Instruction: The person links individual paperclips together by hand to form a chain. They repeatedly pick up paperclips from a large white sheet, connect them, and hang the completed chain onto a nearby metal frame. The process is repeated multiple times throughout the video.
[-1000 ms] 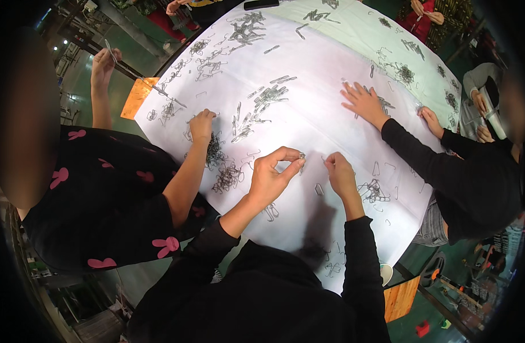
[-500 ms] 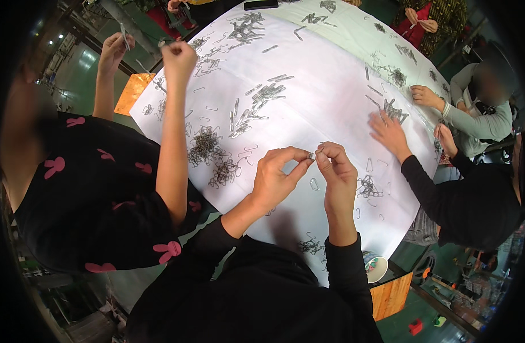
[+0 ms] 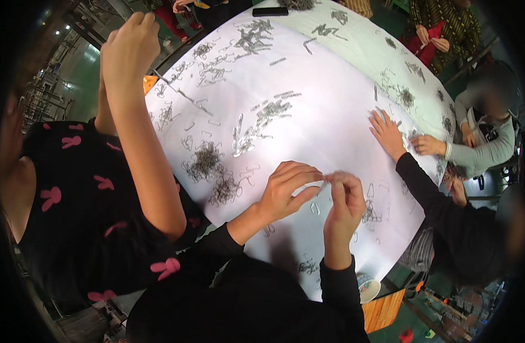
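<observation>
While the right hand (image 3: 345,201) pinches a blurred piece (image 3: 326,179) right of frame centre, whether the left hand's (image 3: 286,192) fingers clamp is unclear.

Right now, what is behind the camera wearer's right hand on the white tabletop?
A wire loop shows just left of the right hand, and a cluster of bent metal pieces just right, both on the white tabletop. Whatever the hand covers is hidden.

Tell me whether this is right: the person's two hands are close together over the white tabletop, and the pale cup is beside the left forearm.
Not quite: the head view shows the pale cup beside the right forearm, not the left. The left hand and right hand are close together over the white tabletop.
</observation>
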A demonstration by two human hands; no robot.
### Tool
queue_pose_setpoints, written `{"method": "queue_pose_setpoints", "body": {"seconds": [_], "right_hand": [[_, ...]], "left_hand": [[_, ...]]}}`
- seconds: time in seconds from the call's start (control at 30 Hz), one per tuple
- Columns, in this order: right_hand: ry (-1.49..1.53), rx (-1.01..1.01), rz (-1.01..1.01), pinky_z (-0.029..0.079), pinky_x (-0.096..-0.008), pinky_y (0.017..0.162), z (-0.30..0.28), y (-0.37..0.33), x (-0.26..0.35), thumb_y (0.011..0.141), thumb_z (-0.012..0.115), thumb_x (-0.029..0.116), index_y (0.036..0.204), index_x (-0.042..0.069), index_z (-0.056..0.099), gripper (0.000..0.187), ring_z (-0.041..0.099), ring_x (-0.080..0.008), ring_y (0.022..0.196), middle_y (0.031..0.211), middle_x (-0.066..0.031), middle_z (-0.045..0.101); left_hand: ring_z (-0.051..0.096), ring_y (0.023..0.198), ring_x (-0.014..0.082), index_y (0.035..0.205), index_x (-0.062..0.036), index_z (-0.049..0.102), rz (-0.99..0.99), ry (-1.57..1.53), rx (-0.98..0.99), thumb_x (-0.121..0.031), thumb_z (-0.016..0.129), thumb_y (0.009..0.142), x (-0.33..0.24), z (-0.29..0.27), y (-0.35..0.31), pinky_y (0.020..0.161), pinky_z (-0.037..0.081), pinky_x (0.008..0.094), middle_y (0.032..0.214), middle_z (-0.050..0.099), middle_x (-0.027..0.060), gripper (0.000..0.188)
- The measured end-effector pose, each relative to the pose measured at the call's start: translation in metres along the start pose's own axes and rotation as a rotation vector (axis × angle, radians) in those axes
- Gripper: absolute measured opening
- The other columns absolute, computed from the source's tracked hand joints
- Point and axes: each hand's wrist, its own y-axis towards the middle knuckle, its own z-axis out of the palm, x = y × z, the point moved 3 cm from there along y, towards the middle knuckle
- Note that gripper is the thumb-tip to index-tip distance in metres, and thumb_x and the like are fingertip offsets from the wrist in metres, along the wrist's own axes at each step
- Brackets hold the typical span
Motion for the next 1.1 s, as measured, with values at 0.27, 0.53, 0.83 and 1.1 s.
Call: {"method": "queue_pose_setpoints", "body": {"seconds": [0.27, 0.53, 0.83, 1.1], "right_hand": [[-0.133, 0.043, -0.145, 0.044, -0.028, 0.077, -0.008, 0.023, 0.018, 0.083, 0.05, -0.004, 0.087, 0.0, 0.052, 0.006, 0.055, -0.0185, 0.085, 0.09, -0.0116, 0.057], [-0.095, -0.019, -0.112, 0.045, -0.0319, 0.077, -0.018, 0.027, 0.018, 0.083, 0.051, -0.001, 0.083, 0.002, 0.051, 0.004, 0.053, -0.0184, 0.08, 0.084, -0.0089, 0.052], [-0.086, 0.057, -0.088, 0.043, -0.0311, 0.078, -0.024, -0.006, 0.023, 0.087, 0.05, 0.001, 0.084, 0.002, 0.051, 0.003, 0.051, -0.0166, 0.08, 0.086, -0.0077, 0.052], [-0.089, 0.049, -0.071, 0.045, -0.029, 0.078, -0.034, -0.046, 0.025, 0.082, 0.052, -0.004, 0.085, 0.0, 0.053, 0.005, 0.054, -0.017, 0.082, 0.087, -0.009, 0.053]], "left_hand": [[0.032, 0.127, 0.031, 0.116, -0.0151, 0.057, -0.307, 0.637, -0.061, -0.028, 0.046, 0.09, 0.229, 0.019, 0.048, 0.098, 0.027, 0.0547, 0.131, 0.045, 0.0082, 0.031], [0.023, 0.134, 0.0277, 0.136, -0.0187, 0.036, -0.245, 0.911, 0.268, -0.029, 0.039, 0.092, 0.274, 0.07, 0.034, 0.104, 0.018, 0.0573, 0.141, 0.035, 0.004, 0.045], [0.038, 0.124, 0.0278, 0.123, -0.0131, 0.052, -0.179, 0.574, 0.283, -0.019, 0.052, 0.085, 0.152, 0.085, -0.079, 0.101, 0.029, 0.045, 0.126, 0.049, 0.0062, 0.039], [0.053, 0.097, 0.0248, 0.091, -0.0081, 0.062, -0.493, 0.708, 0.295, -0.01, 0.059, 0.074, 0.156, 0.085, -0.076, 0.081, 0.042, 0.0398, 0.097, 0.059, 0.0071, 0.018]]}}
